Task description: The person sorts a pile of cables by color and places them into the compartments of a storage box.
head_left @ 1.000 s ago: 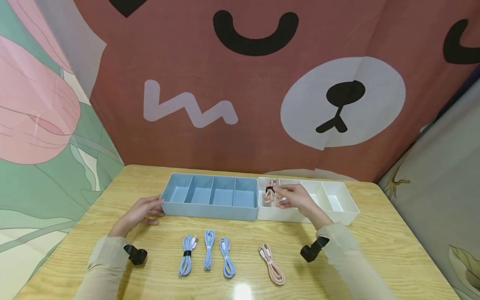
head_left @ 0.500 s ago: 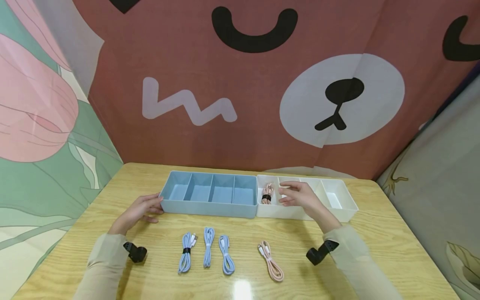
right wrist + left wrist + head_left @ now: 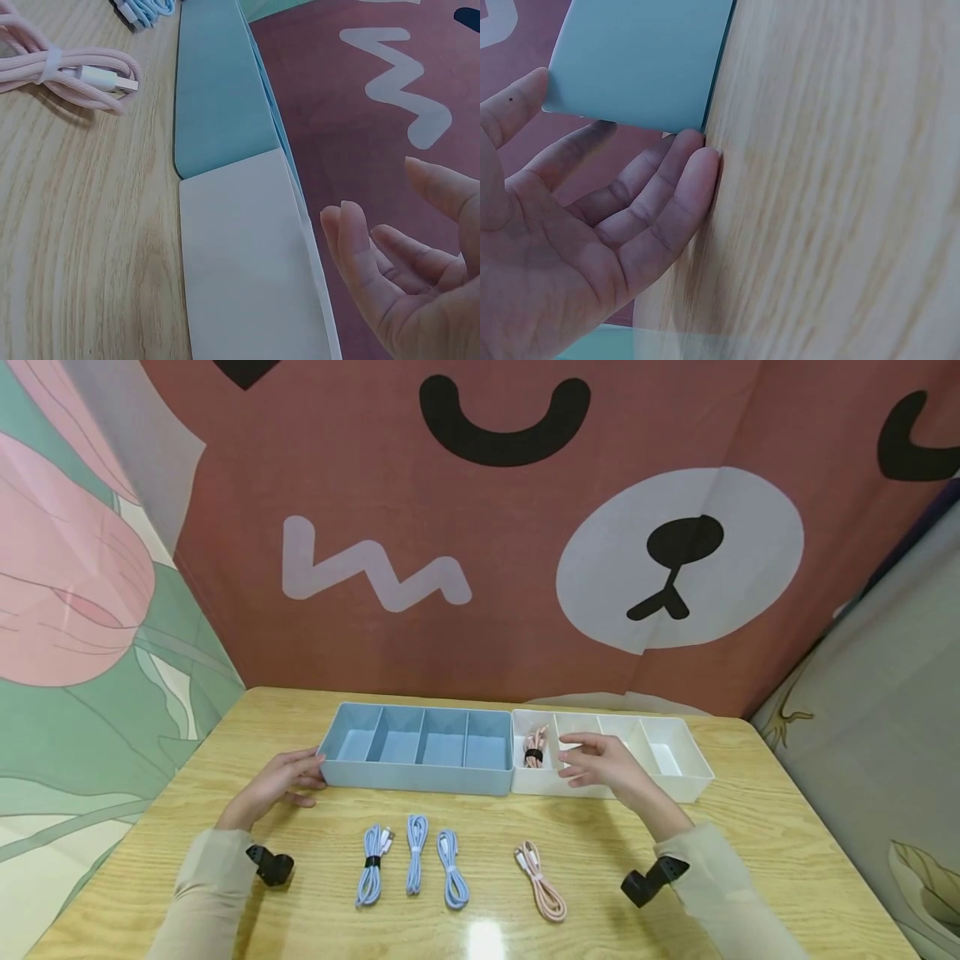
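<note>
Touches the left end of the blue box [image 3: 412, 779] with the left hand [image 3: 279, 781], thumb apart from the fingers. Has the right hand [image 3: 606, 764] above the white box [image 3: 538, 783], fingers bent loosely and apart. Shows one pink cable [image 3: 536, 739] inside the white box's leftmost compartment. Has three blue cables [image 3: 416, 856] and a second pink cable [image 3: 542, 883] lying on the table [image 3: 322, 893] in front.

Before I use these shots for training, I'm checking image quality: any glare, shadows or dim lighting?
Head view: white glare on the wooden table at the bottom edge, soft shadow below the right hand; left wrist view: dim, bluish cast, shadow beside the left hand; right wrist view: muted light, shadow under the pink USB cable.
</note>
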`<move>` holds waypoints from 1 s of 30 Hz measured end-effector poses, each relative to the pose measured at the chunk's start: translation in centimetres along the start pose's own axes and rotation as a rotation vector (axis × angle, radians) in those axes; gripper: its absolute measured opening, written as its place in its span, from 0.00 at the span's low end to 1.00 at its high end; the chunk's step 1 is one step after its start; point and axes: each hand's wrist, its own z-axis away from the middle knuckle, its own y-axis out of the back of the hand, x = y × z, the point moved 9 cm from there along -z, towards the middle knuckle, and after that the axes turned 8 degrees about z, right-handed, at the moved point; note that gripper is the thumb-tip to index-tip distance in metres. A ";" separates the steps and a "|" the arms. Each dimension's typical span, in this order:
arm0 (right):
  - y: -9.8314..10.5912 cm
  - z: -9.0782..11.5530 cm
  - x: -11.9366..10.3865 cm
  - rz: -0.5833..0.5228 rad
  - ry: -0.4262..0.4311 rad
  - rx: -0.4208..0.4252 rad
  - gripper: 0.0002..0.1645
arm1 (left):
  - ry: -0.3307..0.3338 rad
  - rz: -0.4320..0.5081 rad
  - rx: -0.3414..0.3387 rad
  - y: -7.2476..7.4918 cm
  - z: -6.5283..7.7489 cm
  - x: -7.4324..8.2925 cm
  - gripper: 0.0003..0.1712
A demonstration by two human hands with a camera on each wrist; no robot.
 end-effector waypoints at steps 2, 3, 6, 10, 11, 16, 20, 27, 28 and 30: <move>-0.1 0.3 0.0 0.007 0.007 -0.014 0.34 | 0.000 -0.003 -0.004 0.0 0.0 0.0 0.42; -0.1 0.5 0.0 0.007 0.009 -0.022 0.34 | -0.002 -0.003 -0.005 -0.1 0.0 -0.1 0.42; -0.3 0.9 0.1 -0.002 0.019 -0.043 0.34 | -0.007 0.006 -0.011 -0.2 0.0 -0.2 0.42; -0.5 1.5 0.5 0.008 0.025 -0.069 0.34 | -0.010 0.016 -0.021 -0.4 0.1 -0.3 0.41; -0.6 1.7 0.7 0.014 0.024 -0.077 0.35 | -0.009 0.015 -0.024 -0.5 0.1 -0.4 0.41; -1.4 2.4 1.2 0.039 0.051 -0.127 0.36 | -0.002 0.012 -0.013 -0.5 0.1 -0.4 0.42; -2.2 2.8 1.4 0.043 0.073 -0.163 0.37 | -0.001 0.006 -0.013 -0.3 0.2 -0.3 0.42; -3.4 3.1 1.5 0.028 0.124 -0.236 0.38 | 0.005 0.012 -0.012 -0.2 0.1 -0.1 0.43; -3.6 3.2 1.4 0.022 0.143 -0.250 0.38 | 0.003 0.011 -0.013 -0.2 0.1 -0.1 0.43; -3.9 3.4 1.3 0.020 0.185 -0.273 0.38 | 0.001 0.011 -0.014 -0.1 0.1 0.0 0.44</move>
